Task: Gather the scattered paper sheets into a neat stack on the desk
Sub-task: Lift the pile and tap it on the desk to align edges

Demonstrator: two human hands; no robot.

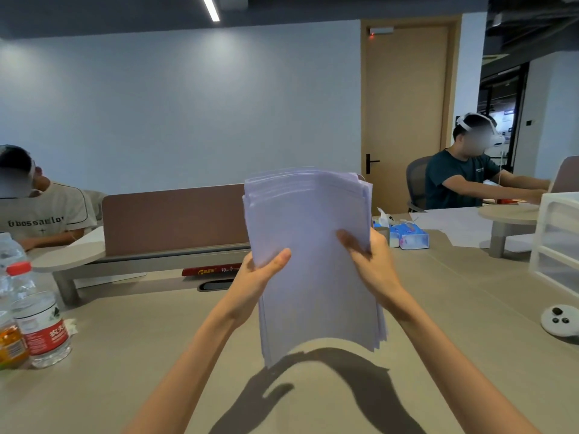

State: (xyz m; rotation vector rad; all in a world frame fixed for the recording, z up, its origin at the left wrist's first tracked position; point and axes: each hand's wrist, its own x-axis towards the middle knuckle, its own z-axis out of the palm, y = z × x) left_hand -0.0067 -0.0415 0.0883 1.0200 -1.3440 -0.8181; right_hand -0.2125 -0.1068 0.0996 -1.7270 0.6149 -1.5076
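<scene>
A thick stack of white paper sheets stands upright in front of me, held in the air just above the beige desk. My left hand grips its left edge with the thumb across the front. My right hand grips the right edge, thumb also on the front. The sheets' top edges are slightly fanned and uneven. The stack's bottom edge curves a little above the desk and throws a dark shadow below.
Two plastic bottles stand at the desk's left edge. A brown divider panel runs behind. Tissue packs lie at the back right, a white drawer unit at the far right, a round white object near it. Two people sit beyond.
</scene>
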